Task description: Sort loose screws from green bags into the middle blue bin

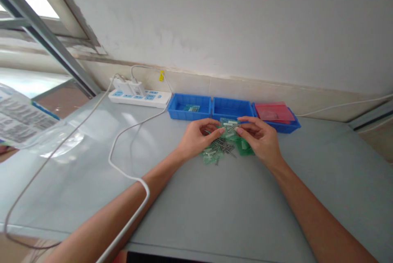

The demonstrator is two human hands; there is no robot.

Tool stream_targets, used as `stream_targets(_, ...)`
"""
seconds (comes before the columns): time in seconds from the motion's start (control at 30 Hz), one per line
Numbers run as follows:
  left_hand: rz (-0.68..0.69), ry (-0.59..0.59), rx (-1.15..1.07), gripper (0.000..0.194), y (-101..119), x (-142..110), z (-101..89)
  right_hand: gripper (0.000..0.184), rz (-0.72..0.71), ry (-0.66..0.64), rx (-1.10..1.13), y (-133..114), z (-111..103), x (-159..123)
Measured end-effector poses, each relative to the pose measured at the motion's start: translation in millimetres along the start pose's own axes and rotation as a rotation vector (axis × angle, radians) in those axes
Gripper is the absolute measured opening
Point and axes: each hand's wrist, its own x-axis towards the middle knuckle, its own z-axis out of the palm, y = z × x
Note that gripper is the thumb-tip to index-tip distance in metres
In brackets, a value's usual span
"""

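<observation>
Between my two hands is a small clear green plastic bag (229, 127) with white pieces and screws showing in it. My left hand (201, 135) pinches its left side between thumb and fingers. On the other side, the thumb and fingers of my right hand (259, 136) grip the right edge. Just below lies a loose pile of metal screws (225, 147) on the grey table. Another green bag (211, 157) with white pieces rests at the pile's left, and a darker green bag (244, 147) lies by my right hand.
Behind my hands stand a left blue bin (176, 111) holding a small bag, a middle blue bin (231, 107), and a right blue bin (287, 127) with red plastic sheets (274, 113). A power strip (139, 98) trails white cables (112, 152) across my left arm. A plastic bottle (27, 120) lies left.
</observation>
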Motion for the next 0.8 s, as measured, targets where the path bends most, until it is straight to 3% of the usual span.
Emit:
stream_targets(0.17, 0.003, -0.08, -0.11, 0.032, -0.8, -0.2, -0.1, 0.039, -0.014, -0.003, -0.018, 1.7, 0.4, -0.7)
stream_targets(0.37, -0.058, -0.025, -0.25, 0.035, -0.1, 2.6, 1.6, 0.039, -0.149, -0.028, -0.299, 5.6, -5.2, -1.5)
stream_targets(0.5, -0.112, 0.087, -0.375, 0.035, -4.9, 6.2, -0.5, 0.026, -0.35, -0.083, -0.653, 7.3, -14.9, -1.1)
stream_targets(0.6, -0.167, 0.193, -0.553, 0.031, -5.0, 8.6, -4.2, 0.02, -0.481, -0.082, -0.794, 7.4, -20.6, -0.5)
stream_targets(0.8, -0.184, 0.49, -0.95, 0.011, 6.4, 14.1, -17.8, 0.019, -0.543, -0.134, -0.931, 0.2, -34.0, 2.3)
